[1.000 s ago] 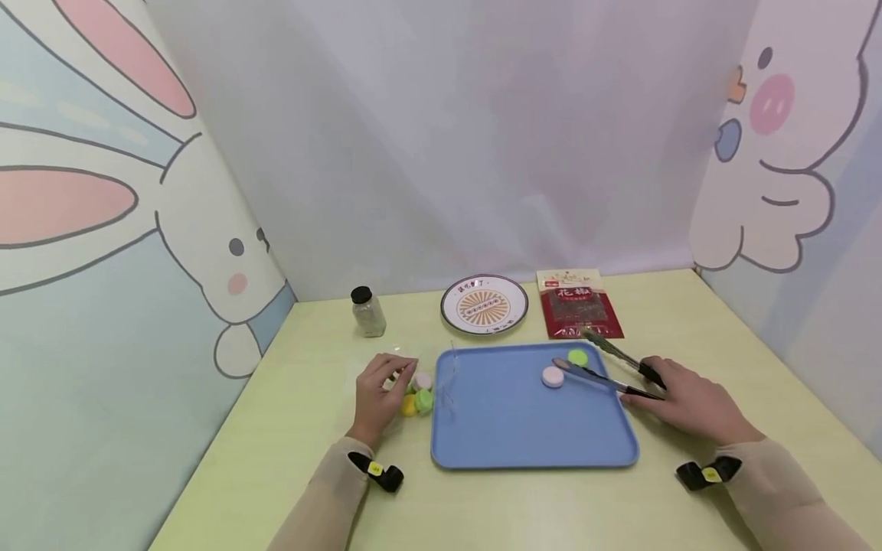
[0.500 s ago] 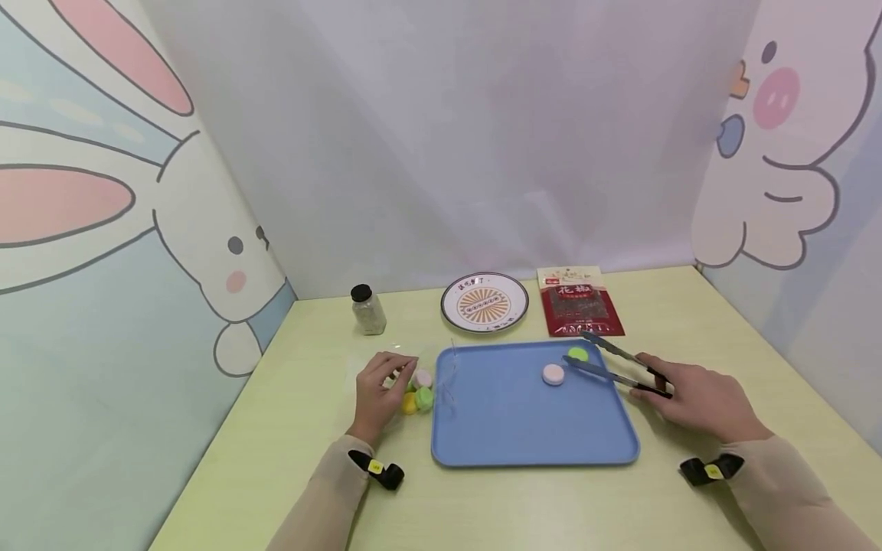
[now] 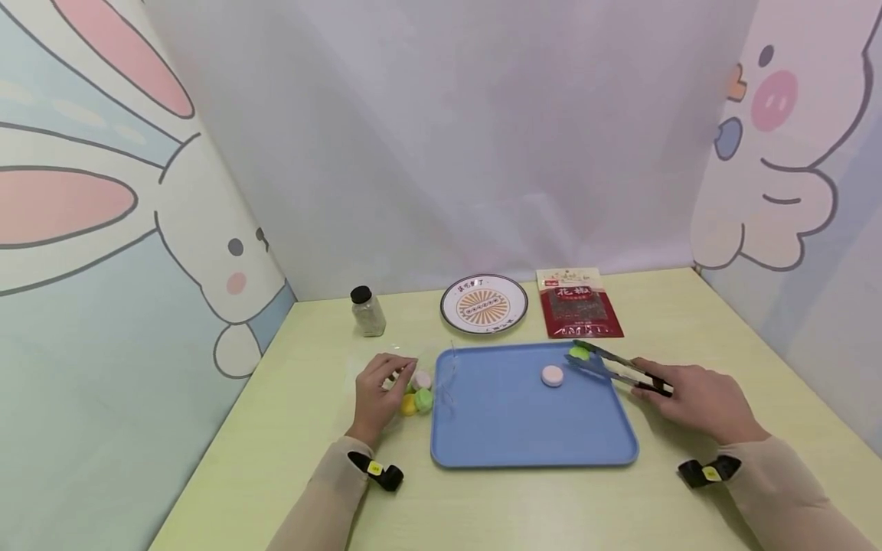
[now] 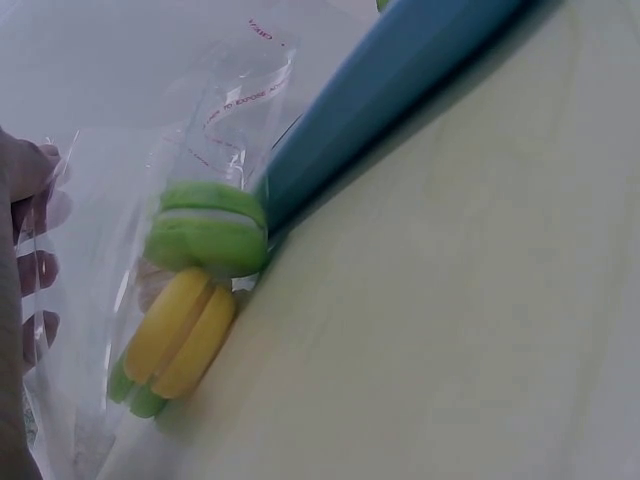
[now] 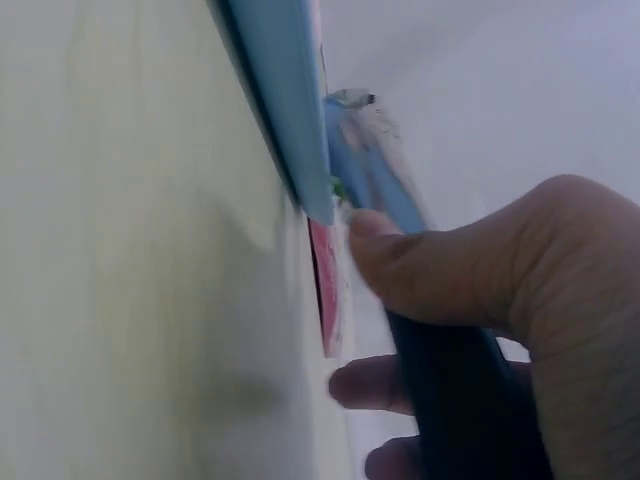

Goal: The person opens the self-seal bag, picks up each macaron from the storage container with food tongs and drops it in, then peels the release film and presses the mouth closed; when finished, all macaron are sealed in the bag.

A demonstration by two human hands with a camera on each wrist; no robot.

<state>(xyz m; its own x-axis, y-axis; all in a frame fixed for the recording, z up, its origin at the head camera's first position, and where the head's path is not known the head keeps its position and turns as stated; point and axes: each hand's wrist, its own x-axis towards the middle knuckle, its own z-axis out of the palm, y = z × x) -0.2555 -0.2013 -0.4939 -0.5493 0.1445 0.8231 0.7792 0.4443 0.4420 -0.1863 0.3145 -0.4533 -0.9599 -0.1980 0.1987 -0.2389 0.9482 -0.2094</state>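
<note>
My right hand (image 3: 706,399) grips the black-handled tongs (image 3: 615,357) at the tray's right edge. The tongs' two tips stand on either side of a lime-green macaron (image 3: 580,353) in the far right corner of the blue tray (image 3: 510,436). A pale pink macaron (image 3: 552,376) lies on the tray left of the tips. My left hand (image 3: 379,394) pinches the edge of a clear plastic bag (image 4: 95,330) left of the tray. Inside the bag, a green macaron (image 4: 207,235) and a yellow macaron (image 4: 180,335) show beside the tray, with a pink one (image 3: 422,379) near them.
Behind the tray lie a round patterned plate (image 3: 485,304) and a red spice packet (image 3: 580,304). A small jar (image 3: 368,312) with a black lid stands at the back left. Printed cartoon walls border the table on both sides.
The tongs' tips have drawn closer together and now straddle the lime-green macaron; the right hand has shifted slightly right. My left hand and the bag have stayed put.
</note>
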